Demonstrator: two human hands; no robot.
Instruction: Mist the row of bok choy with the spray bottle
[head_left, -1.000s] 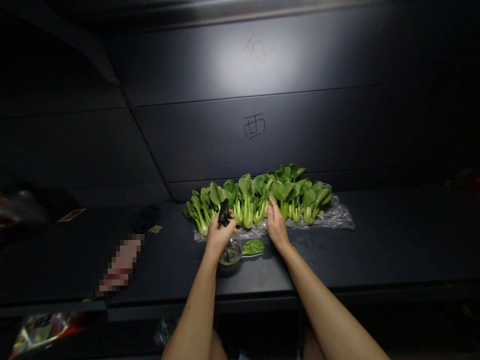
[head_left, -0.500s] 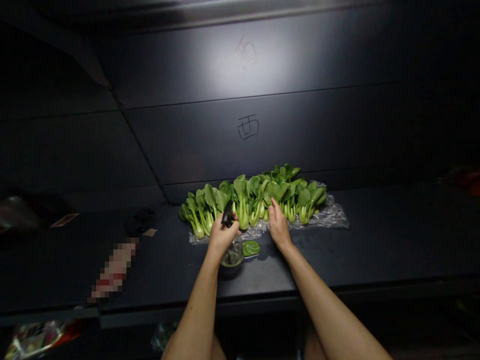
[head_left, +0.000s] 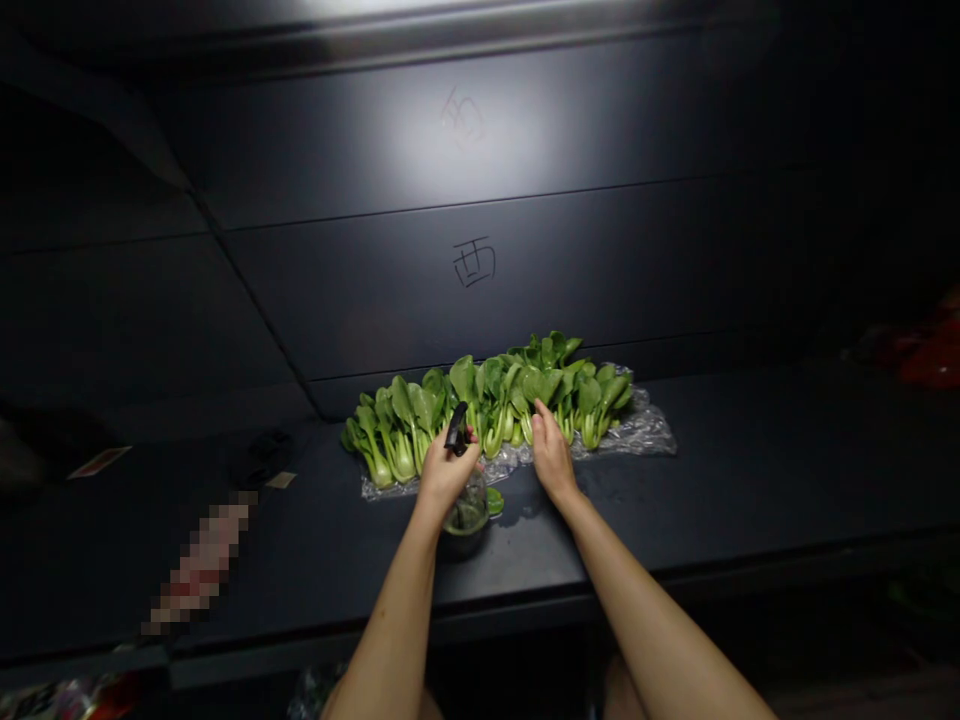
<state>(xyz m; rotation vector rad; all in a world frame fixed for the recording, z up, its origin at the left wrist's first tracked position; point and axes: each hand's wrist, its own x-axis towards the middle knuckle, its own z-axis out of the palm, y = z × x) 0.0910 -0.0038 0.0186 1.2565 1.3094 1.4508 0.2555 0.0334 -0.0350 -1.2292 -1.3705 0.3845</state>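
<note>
On the dark shelf [head_left: 315, 570], a small pale card [head_left: 280, 480] lies at the left. Next, the left hand [head_left: 448, 470] has its fingers wrapped round the neck of a clear spray bottle [head_left: 466, 512], upright, its black nozzle up. A loose leaf [head_left: 494, 501] lies just beside the bottle. Behind, leafy greens [head_left: 463, 385] stand in a row on crinkled clear plastic [head_left: 651, 428]. The right hand [head_left: 553, 455], fingers extended and close together, is at the greens' front; whether it touches them, I cannot tell.

Probably a shop: leafy greens [head_left: 463, 379] lined up on a dark shelf [head_left: 720, 480]
</note>
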